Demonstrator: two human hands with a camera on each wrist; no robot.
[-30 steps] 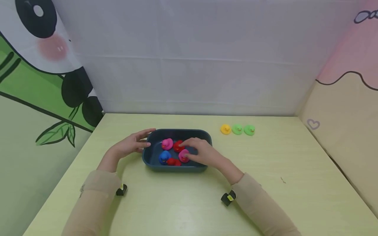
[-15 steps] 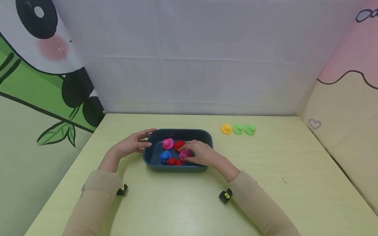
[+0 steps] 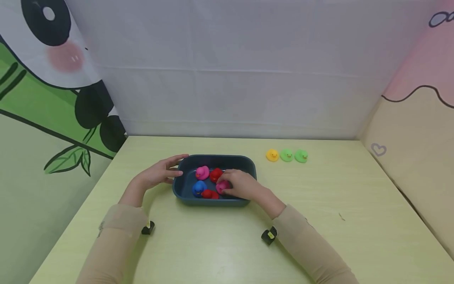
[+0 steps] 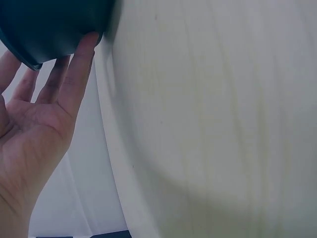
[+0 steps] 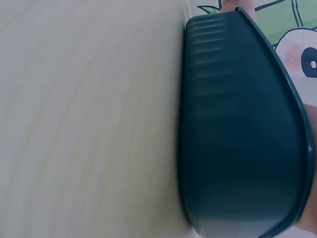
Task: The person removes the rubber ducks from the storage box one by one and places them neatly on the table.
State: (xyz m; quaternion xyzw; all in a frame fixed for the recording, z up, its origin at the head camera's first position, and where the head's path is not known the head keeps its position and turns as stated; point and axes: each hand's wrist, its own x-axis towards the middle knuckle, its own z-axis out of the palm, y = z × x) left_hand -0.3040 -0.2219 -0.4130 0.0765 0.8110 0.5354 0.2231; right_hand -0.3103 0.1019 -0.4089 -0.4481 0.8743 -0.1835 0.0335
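A dark teal plastic tub (image 3: 213,203) stands on the table, with several small rubber ducks inside. My left hand (image 3: 157,173) holds the tub's left end, its thumb over the rim; in the left wrist view its fingers (image 4: 74,79) lie against the outer wall. Reaching over the right side, my right hand (image 3: 242,184) pinches a pink rubber duck (image 3: 221,186) low in the tub. Around that duck lie another pink duck (image 3: 202,172), a blue duck (image 3: 199,188) and two red ducks, one behind (image 3: 215,174) and one in front (image 3: 210,194). The tub wall hides my right fingers in the right wrist view.
Behind and right of the tub, a yellow duck (image 3: 272,155) and two green ducks (image 3: 286,155) sit in a row on the pale wooden table (image 3: 319,236). A white sheet (image 3: 227,98) hangs along the back edge, with painted panels at both sides.
My right hand has lowered slightly and its fingers have closed around the front-right pink duck. The left hand stays at the tub's end. The whole view has shifted a little.
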